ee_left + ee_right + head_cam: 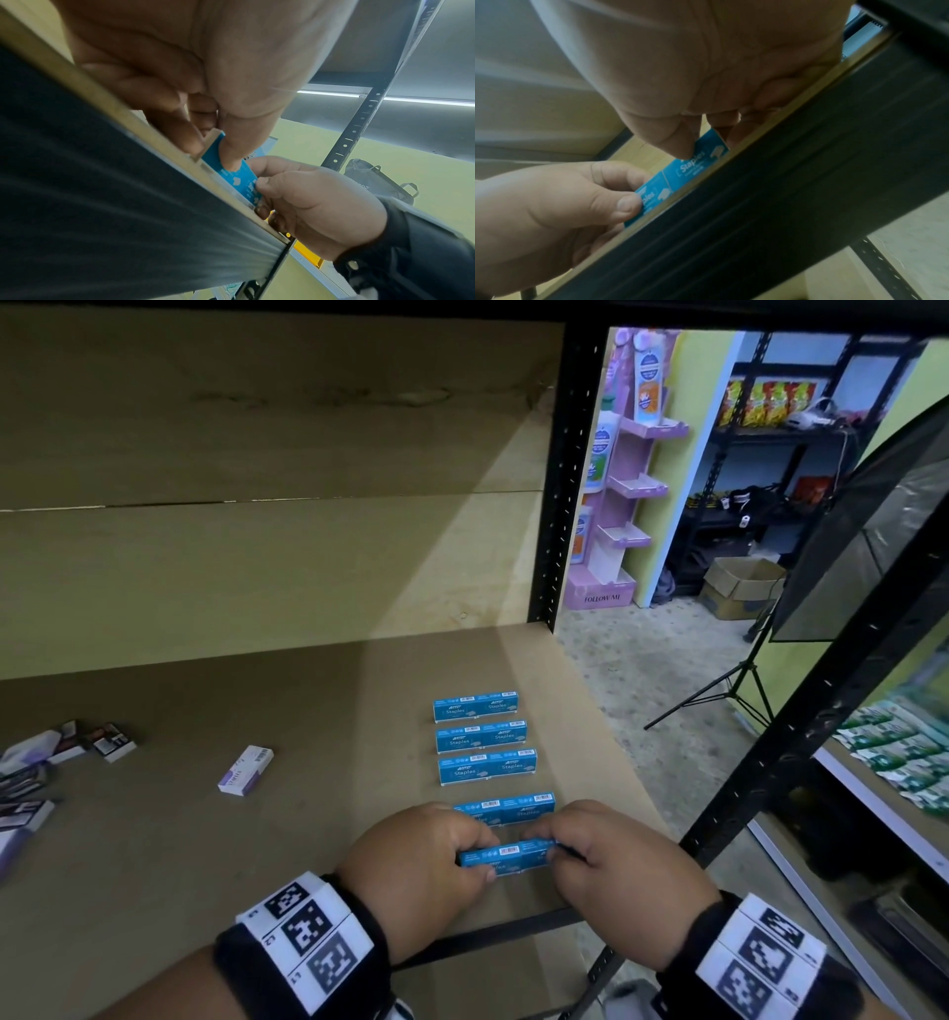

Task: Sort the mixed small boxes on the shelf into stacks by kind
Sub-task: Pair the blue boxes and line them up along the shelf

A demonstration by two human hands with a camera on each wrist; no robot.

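A pair of blue staples boxes (pixel 506 855) sits end to end near the shelf's front edge. My left hand (pixel 426 860) pinches its left end and my right hand (pixel 606 855) pinches its right end. The left wrist view shows the blue staples boxes (pixel 231 172) held between thumb and fingers of both hands, and in the right wrist view both thumbs press on the blue staples boxes (pixel 680 172). Behind them lies a column of more blue pairs (pixel 480 737), the nearest (pixel 508 806) just past my knuckles. A lone purple-white staples box (pixel 245 770) lies to the left.
A jumble of dark and purple small boxes (pixel 46 762) lies at the shelf's far left. The brown shelf board (pixel 308 839) ends at a black metal front rail (pixel 513 929), with a black upright post (pixel 565 480) at the back right. A light stand (pixel 734 685) is on the floor beyond.
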